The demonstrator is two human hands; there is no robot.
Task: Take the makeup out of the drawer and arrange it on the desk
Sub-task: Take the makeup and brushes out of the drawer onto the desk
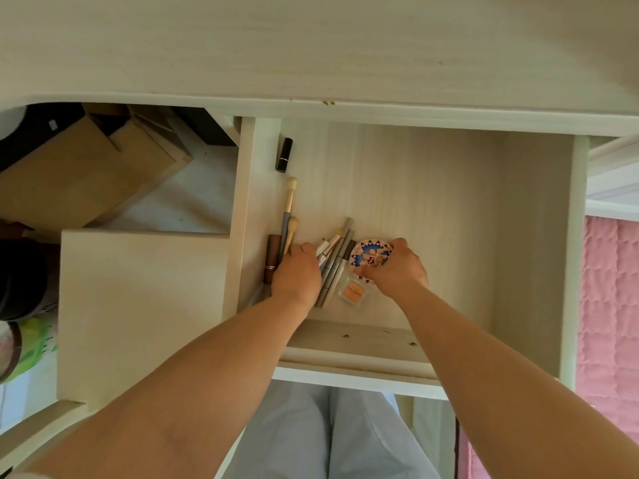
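Observation:
The pale wooden drawer (432, 188) is pulled out below the desk top (311, 43). My left hand (296, 274) curls round a bundle of makeup brushes (289, 202) and grey pencils (337, 257) at the drawer's front left. My right hand (397, 267) grips a round compact (370, 257) with a blue and pink pattern. Just below the compact lies a small clear case of orange powder (353, 290). A black lipstick (284, 154) lies by the left wall further back. A brown tube (272, 257) lies along the left wall beside my left hand.
Cardboard boxes (79, 174) and dark things sit in the space under the desk on the left. A pale wooden block (138, 305) stands left of the drawer. A pink quilt (612, 305) shows at the right. My legs in light trousers (328, 437) are below the drawer front.

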